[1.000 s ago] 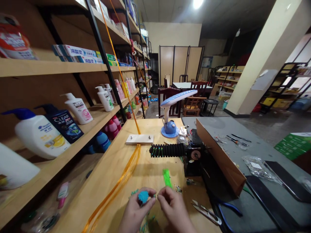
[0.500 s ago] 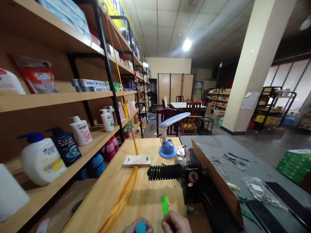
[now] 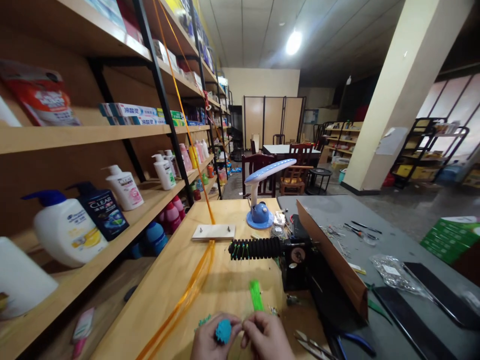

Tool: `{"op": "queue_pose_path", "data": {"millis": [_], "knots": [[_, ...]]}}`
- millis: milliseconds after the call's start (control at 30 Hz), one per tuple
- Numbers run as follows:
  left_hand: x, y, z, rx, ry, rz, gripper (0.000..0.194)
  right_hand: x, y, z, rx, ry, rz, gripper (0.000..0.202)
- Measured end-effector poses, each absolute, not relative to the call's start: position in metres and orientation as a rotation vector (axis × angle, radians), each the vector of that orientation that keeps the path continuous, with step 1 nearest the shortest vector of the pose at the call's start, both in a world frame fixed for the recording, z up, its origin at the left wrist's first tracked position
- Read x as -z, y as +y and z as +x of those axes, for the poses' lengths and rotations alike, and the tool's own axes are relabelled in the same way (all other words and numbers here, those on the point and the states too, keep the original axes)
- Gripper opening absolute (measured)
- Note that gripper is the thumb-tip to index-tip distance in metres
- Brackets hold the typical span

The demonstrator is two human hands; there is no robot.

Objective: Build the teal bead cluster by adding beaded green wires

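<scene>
At the bottom middle my left hand [image 3: 210, 336] is closed around a small turquoise bundle [image 3: 224, 331] with a ragged round end. Beside it, my right hand [image 3: 268, 336] pinches thumb and finger together, close to the left fingertips; what is between them is too small to make out. Just beyond the right hand lies a bright green bunch of strands [image 3: 256, 295]. More turquoise bits [image 3: 203, 321] rest on the wood by the left hand. Farther off, a black ribbed roller [image 3: 255, 249] carries several green-tipped threads.
Orange strands [image 3: 195, 285] run over the table [image 3: 228, 275] from under a white plate [image 3: 213, 232]. A blue lamp [image 3: 259, 214] stands behind. At right are a black machine [image 3: 296, 265], scissors [image 3: 309, 345], blue-handled pliers [image 3: 354, 345] and a cardboard divider [image 3: 333, 260]. Bottle shelves [image 3: 123, 240] line the left.
The camera has tipped downward, showing more of both hands and the scissors and pliers. My hands have come together, with the right fingers now beside the left ones.
</scene>
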State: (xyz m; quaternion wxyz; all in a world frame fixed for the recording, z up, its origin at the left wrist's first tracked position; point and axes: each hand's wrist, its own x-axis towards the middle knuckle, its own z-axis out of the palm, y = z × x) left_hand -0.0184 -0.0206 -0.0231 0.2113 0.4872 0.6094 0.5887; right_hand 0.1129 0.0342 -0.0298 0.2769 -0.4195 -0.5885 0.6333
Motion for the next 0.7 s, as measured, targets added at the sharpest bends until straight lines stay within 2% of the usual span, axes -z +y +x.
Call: {"op": "queue_pose_path", "data": {"millis": [233, 333, 467, 533, 600, 700], "knots": [[0.015, -0.029, -0.029, -1.448, 1.568, 1.678, 0.017, 0.019, 0.03, 0.114, -1.827, -1.503, -1.121, 0.055], [0.013, -0.031, -0.035, -1.275, 1.527, 1.86, 0.017, 0.022, 0.029, 0.114, -1.79, -1.531, -1.115, 0.051], [0.013, -0.03, -0.034, -1.313, 1.593, 1.672, 0.007, 0.022, 0.031, 0.118, -1.834, -1.595, -1.067, 0.048], [0.014, -0.027, -0.032, -1.37, 1.615, 1.387, 0.02, 0.02, 0.033, 0.12, -1.833, -1.578, -1.077, 0.049], [0.013, -0.026, -0.031, -1.384, 1.585, 1.148, 0.032, 0.019, 0.035, 0.121, -1.684, -1.574, -1.097, 0.046], [0.01, -0.026, -0.029, -1.392, 1.508, 0.954, 0.039, 0.021, 0.035, 0.118, -1.493, -1.612, -1.068, 0.038]]}}
